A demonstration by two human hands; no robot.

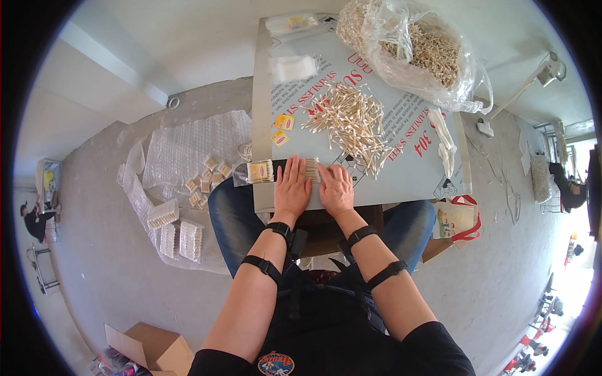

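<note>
Both palms flat and open: left hand (292,188) and right hand (336,190) pressing a neat row of cotton swabs (311,170) at the near table (411,172) edge. Loose swab pile (350,119) at one o'clock, bagged stock (420,47) beyond, banded bundle (260,170) at nine o'clock. Risk: uneven pressure rolling swabs out of line or off the edge.

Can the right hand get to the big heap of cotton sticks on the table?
Probably yes. The right hand lies flat at the table's near edge, and the loose heap of cotton sticks starts just beyond its fingertips. Nothing stands between them; the left hand is off to the side.
</note>
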